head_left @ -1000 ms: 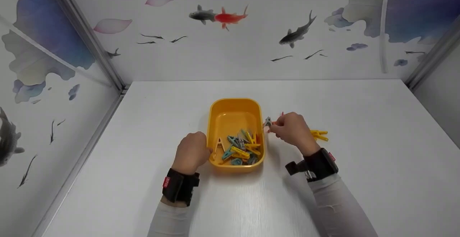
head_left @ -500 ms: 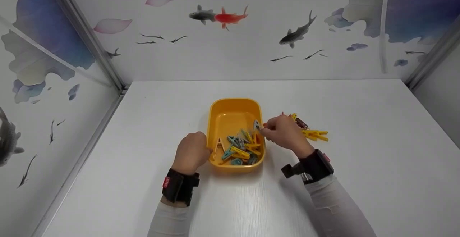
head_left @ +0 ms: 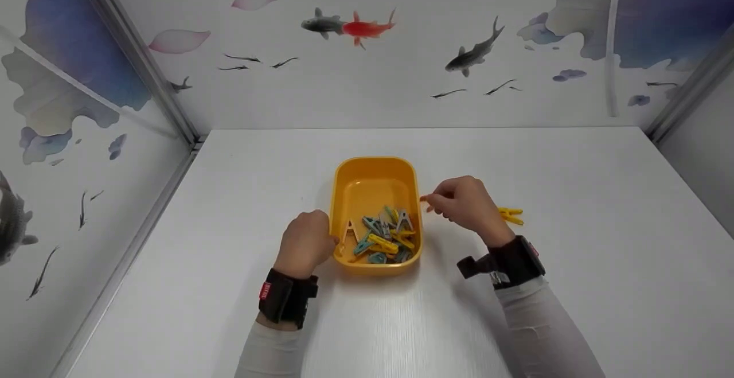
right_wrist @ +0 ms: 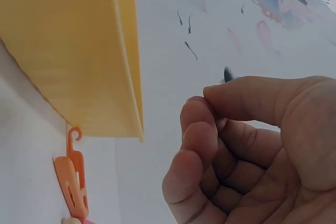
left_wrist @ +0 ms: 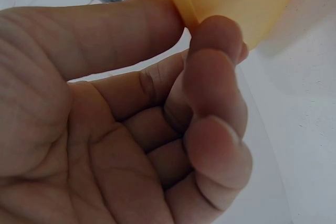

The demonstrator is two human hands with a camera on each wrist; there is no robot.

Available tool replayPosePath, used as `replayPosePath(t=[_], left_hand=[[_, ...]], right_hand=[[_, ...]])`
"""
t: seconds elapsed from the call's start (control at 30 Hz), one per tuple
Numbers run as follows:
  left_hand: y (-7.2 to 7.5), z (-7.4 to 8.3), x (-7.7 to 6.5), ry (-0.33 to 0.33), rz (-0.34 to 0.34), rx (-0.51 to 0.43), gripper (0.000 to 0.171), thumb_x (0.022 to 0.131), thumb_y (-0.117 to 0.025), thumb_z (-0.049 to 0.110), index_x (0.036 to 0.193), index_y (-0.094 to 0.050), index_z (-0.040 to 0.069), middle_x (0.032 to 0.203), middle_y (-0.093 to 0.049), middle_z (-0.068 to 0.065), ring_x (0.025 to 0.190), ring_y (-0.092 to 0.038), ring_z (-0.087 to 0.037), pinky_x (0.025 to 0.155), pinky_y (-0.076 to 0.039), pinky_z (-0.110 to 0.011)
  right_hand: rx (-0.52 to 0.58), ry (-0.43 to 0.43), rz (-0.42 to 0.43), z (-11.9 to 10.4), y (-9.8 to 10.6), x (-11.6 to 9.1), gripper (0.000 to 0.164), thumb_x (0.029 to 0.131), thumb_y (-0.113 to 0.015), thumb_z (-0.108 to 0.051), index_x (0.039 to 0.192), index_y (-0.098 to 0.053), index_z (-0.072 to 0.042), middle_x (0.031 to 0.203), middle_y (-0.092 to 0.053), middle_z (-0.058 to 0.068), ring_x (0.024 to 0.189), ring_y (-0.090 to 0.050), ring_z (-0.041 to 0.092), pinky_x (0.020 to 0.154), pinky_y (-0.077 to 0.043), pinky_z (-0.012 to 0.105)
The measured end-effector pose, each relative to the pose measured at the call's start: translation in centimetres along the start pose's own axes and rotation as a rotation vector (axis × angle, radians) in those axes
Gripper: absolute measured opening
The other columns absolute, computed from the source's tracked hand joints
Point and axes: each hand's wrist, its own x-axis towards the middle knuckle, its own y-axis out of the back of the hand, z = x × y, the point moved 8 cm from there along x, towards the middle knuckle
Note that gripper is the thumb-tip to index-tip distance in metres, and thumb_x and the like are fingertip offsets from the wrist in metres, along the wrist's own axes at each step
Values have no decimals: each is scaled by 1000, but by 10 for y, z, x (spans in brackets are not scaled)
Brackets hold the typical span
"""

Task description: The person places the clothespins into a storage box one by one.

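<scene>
A white table [head_left: 573,194] stretched beneath everything, and near its middle stood a yellow box [head_left: 373,194] with rounded corners, its long sides running from twelve to six o'clock. Out at the box's three o'clock, a person's right hand [head_left: 467,203] hovered, its fingers curled in and the thumb tip meeting them, with nothing held. At the box's eight o'clock, the left hand [head_left: 305,242] pinched the rim, apparently to steady it. Inside, a heap of clips [head_left: 383,243] in teal, grey, yellow and peach lay toward five and six o'clock. Beyond the right hand, also at three o'clock, at least one yellow clip [head_left: 510,215] showed, partly hidden. An orange clip [right_wrist: 72,179] with a hooked end lay close by the box's wall, between two and three o'clock; whether they touched was unclear. The step in hand seemed to be gathering loose clips into the box; the next move appeared to call for the right hand reaching toward nine o'clock, pinching the orange clip and lifting it over the rim.
</scene>
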Motion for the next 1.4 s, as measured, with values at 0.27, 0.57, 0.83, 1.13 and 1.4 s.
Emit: replayPosePath(t=[0.27, 0.57, 0.83, 1.13, 1.4], left_hand=[[0, -1, 0, 19, -10, -4, 15, 91, -75, 8, 84, -66, -1, 65, -43, -2, 59, -45, -18, 54, -34, -28], [-2, -2, 1, 41, -27, -16, 14, 92, -76, 10, 89, -68, -2, 66, -44, -3, 61, -48, -20, 55, -35, -28], [-1, -2, 0, 37, -20, -33, 14, 91, -75, 8, 88, -67, -2, 65, -44, -3, 60, -47, -19, 54, -35, -28], [0, 1, -1, -10, 6, 8, 15, 91, -76, 9, 84, -68, -2, 63, -42, -2, 58, -45, -18, 54, -35, -28], [0, 0, -1, 5, -3, -7, 17, 91, -76, 9, 82, -66, -1, 63, -41, -2, 58, -44, -18, 54, -34, -28]], right_hand=[[21, -24, 34, 11, 14, 0, 17, 94, -67, -14, 89, -77, -1, 73, -69, 10, 57, -55, 16, 55, -46, 26], [62, -63, 61, 28, 27, 0, 21, 96, -65, -14, 92, -77, 2, 74, -70, 13, 57, -55, 14, 54, -46, 24], [53, -140, 64, 48, 44, -4, 25, 98, -64, -17, 92, -76, 4, 74, -67, 10, 63, -54, 16, 57, -47, 26], [65, -292, 49, 79, 60, -10, 31, 98, -62, -21, 98, -74, 8, 78, -67, 9, 68, -56, 18, 65, -52, 27], [39, -413, 1, 108, 68, -15, 37, 100, -62, -25, 108, -72, 10, 81, -69, 6, 73, -60, 16, 70, -52, 28]])
